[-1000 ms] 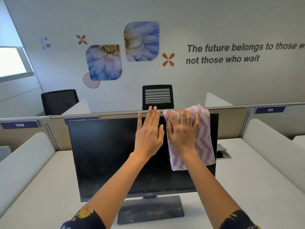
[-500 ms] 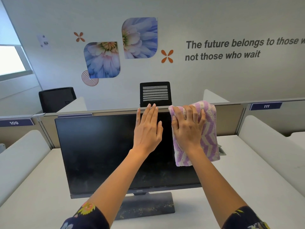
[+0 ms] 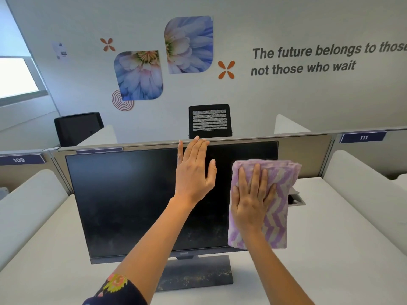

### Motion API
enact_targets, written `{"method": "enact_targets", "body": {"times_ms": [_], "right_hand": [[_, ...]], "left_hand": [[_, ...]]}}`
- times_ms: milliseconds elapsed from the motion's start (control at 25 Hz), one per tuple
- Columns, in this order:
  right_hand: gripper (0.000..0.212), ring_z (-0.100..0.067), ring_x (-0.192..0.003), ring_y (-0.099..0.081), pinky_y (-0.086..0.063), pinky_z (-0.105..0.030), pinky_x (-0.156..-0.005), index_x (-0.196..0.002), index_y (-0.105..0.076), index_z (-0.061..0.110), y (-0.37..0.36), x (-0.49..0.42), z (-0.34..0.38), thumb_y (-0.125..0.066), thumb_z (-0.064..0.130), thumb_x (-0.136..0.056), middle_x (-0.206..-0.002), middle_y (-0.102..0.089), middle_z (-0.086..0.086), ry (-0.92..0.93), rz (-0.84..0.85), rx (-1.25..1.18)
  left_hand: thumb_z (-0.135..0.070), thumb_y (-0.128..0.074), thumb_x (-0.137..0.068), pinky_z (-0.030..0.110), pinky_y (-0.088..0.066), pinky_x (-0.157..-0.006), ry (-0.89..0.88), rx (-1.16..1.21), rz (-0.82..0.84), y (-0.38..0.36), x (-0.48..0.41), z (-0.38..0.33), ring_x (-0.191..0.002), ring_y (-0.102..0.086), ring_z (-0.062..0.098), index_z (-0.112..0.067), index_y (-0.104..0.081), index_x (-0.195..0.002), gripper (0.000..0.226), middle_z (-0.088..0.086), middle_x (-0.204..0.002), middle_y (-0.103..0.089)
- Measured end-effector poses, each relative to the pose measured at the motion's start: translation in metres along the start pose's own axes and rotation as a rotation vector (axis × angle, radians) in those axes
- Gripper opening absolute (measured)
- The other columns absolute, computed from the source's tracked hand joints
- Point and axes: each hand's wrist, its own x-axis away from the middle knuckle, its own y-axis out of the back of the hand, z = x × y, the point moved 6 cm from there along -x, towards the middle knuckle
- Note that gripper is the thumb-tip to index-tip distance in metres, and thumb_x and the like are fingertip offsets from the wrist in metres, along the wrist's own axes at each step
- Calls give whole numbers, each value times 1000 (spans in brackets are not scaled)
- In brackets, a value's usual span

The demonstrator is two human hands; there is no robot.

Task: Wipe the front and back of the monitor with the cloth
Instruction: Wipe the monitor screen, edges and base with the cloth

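A black monitor (image 3: 127,201) stands on its dusty stand (image 3: 198,276) in the middle of the white desk, screen dark and smudged. My left hand (image 3: 193,170) lies flat on the screen near the top edge, fingers straight. My right hand (image 3: 251,201) presses a folded purple-and-beige zigzag cloth (image 3: 277,216) flat against the right part of the screen, fingers spread. The cloth covers the screen's right edge.
A low partition (image 3: 308,137) with number plates 109 and 111 runs behind the monitor. White curved dividers (image 3: 361,183) flank the desk (image 3: 330,249) on both sides. A cable hatch (image 3: 297,200) sits behind the cloth. Black chairs (image 3: 209,119) stand beyond the partition.
My right hand has slid the cloth down from the monitor's top right corner to the middle of the right side. My left hand stays near the top edge.
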Motion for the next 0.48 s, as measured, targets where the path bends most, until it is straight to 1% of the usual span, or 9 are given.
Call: {"method": "enact_targets", "body": {"times_ms": [120, 240, 360, 400, 480], "right_hand": [[59, -37, -149, -15, -22, -60, -116, -157, -12, 26, -17, 61, -2, -24, 47, -104, -164, -11, -11, 99, 90, 39], [60, -35, -150, -15, -21, -59, -116, -157, -15, 29, -19, 86, -12, -29, 50, -102, -164, -7, -8, 175, 163, 54], [59, -34, -150, -14, -24, -61, -115, -156, -15, 31, -10, 69, -17, -27, 50, -102, -164, -10, -8, 266, 186, 86], [58, -34, -150, -13, -23, -61, -115, -156, -16, 31, -5, 58, -19, -27, 49, -103, -164, -11, -8, 264, 175, 97], [59, -35, -151, -9, -17, -61, -117, -157, -13, 29, 4, 24, -21, -29, 48, -103, -164, -12, -11, 208, 128, 118]], "left_hand": [[-36, -41, -95, 45, -4, -123, 0, 6, -9, 0, 1, 0, -141, -35, 17, -13, -49, -139, 50, 3, -143, -51], [-36, -43, -95, 48, -6, -123, -19, 1, 4, -1, 3, 1, -144, -31, 17, -13, -46, -141, 51, 3, -146, -47], [-36, -43, -95, 51, -7, -122, -37, 10, 9, -1, 3, 1, -146, -27, 18, -12, -44, -143, 54, 4, -149, -44], [-36, -43, -95, 52, -8, -122, -41, 14, 6, -1, 3, 1, -146, -27, 18, -11, -44, -143, 54, 4, -149, -44], [-36, -43, -95, 53, -9, -121, -41, 18, -4, -1, 3, 0, -146, -27, 19, -10, -45, -142, 54, 5, -148, -45]]}}
